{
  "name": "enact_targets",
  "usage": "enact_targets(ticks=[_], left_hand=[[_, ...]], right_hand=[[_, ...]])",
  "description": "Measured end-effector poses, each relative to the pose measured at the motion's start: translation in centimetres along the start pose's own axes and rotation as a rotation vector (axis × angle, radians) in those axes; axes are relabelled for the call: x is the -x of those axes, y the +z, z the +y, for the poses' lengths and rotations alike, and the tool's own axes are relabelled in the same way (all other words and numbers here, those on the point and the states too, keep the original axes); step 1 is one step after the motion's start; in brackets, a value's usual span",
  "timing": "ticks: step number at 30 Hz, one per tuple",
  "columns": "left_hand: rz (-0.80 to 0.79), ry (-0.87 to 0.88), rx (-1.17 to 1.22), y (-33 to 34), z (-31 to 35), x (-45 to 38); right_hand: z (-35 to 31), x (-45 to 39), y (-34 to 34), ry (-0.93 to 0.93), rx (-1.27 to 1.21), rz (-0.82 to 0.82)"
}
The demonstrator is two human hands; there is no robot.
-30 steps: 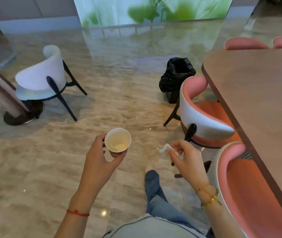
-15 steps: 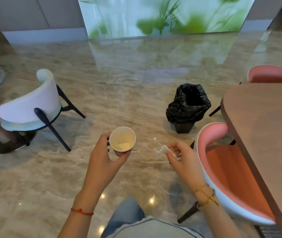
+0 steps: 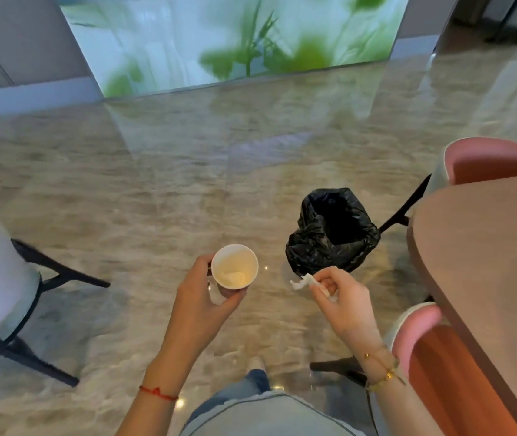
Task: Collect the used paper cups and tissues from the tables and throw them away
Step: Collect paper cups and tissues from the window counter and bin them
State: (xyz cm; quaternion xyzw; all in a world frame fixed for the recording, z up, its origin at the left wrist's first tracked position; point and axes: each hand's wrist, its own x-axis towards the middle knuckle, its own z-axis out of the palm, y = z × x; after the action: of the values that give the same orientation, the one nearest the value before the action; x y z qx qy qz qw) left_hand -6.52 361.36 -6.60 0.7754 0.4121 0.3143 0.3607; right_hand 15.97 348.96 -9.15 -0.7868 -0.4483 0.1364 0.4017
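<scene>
Black-lined bin stands on floor, far-right of both hands, mouth open upward. R hand, grip pinching tissue, is nearer, just short of bin. L hand, grip wrapped round upright paper cup, sits further left; needs rightward reach.

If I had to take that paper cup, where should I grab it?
Probably around its side wall, just below the rim, coming from the side. The paper cup is upright with its round mouth open upward, and the left hand wraps its wall that way now, leaving the mouth clear.
</scene>
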Motion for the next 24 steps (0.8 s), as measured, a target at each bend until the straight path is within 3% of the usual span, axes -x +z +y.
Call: enact_targets(ticks=[7,15,24], left_hand=[[-0.155,0.1,0.032,5.0,0.6,-17.4],[-0.315,0.048,0.026,17.5,-0.7,-31.1],[-0.377,-0.073,0.021,32.9,0.2,-44.0]], right_hand=[[2.1,-13.1,-0.5,0.066,0.014,0.144],[10.5,-24.1,-1.3,0.295,0.042,0.112],[21.5,-40.3,-5.6,0.376,0.115,-0.007]])
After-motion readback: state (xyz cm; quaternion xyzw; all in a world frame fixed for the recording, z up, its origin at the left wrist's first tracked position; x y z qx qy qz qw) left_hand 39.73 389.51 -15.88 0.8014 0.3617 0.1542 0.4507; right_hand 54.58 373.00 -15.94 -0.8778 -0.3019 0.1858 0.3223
